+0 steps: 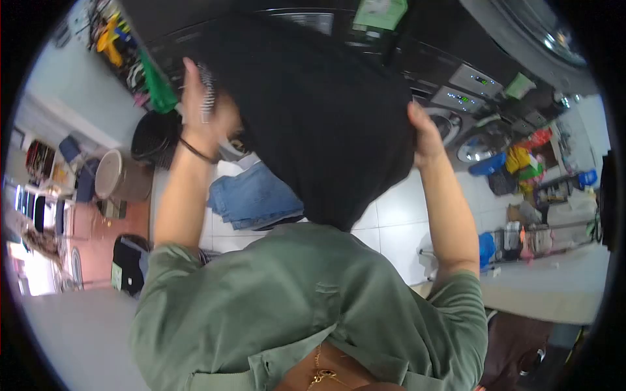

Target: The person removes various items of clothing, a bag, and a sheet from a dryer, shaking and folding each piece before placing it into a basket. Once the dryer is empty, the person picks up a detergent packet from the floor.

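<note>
A large black cloth garment (319, 111) is held up and spread before my chest, its lower end narrowing near my shirt; what kind of garment I cannot make out. At its left edge is my left hand (207, 117), smeared by motion, closed on the cloth beside a black-and-white striped strip (208, 94). My right hand (427, 135) grips the opposite edge, thumb in front and fingers hidden behind the fabric. Beneath the garment on the left, folded blue jeans (257, 192) lie in a pile.
Dark washing machines with lit panels (462, 98) line the far side. A black basket (155, 135) and a lidded beige bin (117, 174) stand at left. Colourful bags (521, 159) and a rack of hanging items (528, 238) are at right. White floor tiles (398, 221) show below.
</note>
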The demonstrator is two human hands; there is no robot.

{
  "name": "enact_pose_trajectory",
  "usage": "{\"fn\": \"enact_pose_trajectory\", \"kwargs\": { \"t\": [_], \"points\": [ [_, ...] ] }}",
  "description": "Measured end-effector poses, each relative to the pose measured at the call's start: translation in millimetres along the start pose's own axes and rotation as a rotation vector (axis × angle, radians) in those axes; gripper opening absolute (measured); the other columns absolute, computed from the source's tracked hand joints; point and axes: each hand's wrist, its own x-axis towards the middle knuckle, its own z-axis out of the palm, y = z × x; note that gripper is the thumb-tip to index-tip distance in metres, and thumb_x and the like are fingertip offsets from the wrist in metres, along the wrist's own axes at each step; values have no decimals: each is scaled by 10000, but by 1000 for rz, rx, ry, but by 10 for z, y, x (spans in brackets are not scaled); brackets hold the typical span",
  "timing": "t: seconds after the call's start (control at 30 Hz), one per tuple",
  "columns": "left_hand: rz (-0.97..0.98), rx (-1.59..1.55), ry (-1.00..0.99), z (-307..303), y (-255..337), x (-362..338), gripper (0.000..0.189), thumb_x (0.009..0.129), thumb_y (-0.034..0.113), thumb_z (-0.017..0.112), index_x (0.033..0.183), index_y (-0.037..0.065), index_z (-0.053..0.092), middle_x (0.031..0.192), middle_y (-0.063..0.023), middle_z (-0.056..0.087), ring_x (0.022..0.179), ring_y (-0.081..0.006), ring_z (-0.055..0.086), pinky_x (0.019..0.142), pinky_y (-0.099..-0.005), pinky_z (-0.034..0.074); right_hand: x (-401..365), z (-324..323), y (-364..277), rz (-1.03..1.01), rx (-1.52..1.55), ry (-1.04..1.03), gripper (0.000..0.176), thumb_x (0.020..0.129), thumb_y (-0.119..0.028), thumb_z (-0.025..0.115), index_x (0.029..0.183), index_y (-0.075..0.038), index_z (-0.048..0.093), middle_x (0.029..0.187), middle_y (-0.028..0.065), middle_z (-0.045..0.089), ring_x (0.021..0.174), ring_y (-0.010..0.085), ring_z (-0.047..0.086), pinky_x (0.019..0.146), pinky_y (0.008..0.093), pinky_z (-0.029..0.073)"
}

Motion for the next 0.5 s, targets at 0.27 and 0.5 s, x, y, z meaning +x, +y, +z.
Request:
{"fn": "enact_pose_trajectory", "kwargs": {
  "t": [0.27, 0.5],
  "points": [
    [-275, 53, 53, -672, -959, -1014, 55, 911, 62, 574, 954, 42, 603, 1005, -56, 648, 969, -161, 608, 892, -348, 463, 361, 173, 707, 516, -252, 292, 384, 819, -140, 680, 1104, 81, 547, 1032, 169, 644, 893, 268, 655, 819, 390, 532],
    [-26, 405, 235, -713, -279, -598, 247, 888, 80, 610, 1120, 6, 567, 1039, -58, 648, 964, -142, 604, 841, -303, 483, 1024, 687, 732, 201, -472, 206, 405, 804, -91, 675, 1153, 58, 533, 1084, 142, 631, 977, 266, 620, 889, 392, 480]
  ]
}}
